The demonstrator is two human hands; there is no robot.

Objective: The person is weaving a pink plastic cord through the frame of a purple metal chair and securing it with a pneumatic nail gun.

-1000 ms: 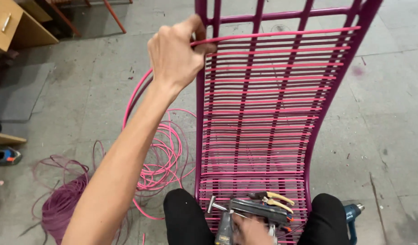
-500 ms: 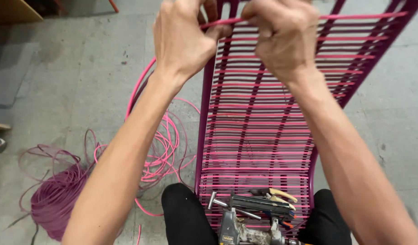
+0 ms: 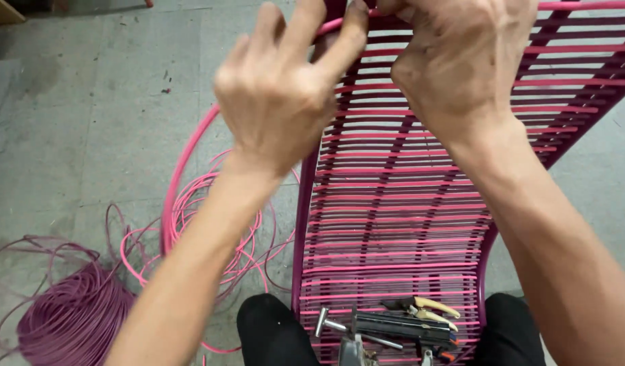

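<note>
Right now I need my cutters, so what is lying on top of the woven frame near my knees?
On the woven frame lie yellow-handled pliers and a dark metal tool, with a small hammer-like piece. The picture's lower edge cuts off whatever lies closer.

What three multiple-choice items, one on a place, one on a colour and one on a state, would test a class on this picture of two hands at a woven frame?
1. Where do the tools lie?
A. on the frame's lower strands
B. on the floor at left
C. in a box

2. What colour is the cord coil at lower left?
A. green
B. purple
C. white

3. What are both hands doing?
A. resting on the knees
B. holding tools
C. working at the frame's top strand

Answers: 1 A, they sit on the frame; 2 B, it is purple; 3 C, left hand and right hand meet there.
</note>
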